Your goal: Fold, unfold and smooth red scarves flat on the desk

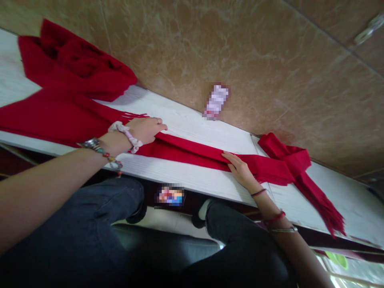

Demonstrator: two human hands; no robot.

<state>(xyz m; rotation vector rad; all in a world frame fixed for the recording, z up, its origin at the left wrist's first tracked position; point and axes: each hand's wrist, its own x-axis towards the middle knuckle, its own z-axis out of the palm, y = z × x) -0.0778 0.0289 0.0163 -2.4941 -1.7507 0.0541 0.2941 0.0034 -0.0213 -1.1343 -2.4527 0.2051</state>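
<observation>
Bunched red cloth pile (78,64): far left, on the white wood-grained tabletop (192,176).
Left hand (147,130): fingers bent at the long, folded red cloth strip (189,151); whether they pinch it, I cannot tell.
Strip: lies lengthwise between both hands.
Right hand (241,170): unclenched, fingers extended, resting on the strip's fold.
Fringed red scarf (315,198): far right.

The red scarf (195,145) is matt cloth, the tabletop (186,175) wood-grained, the wall (168,52) glossy (marbled like polished stone)
</observation>
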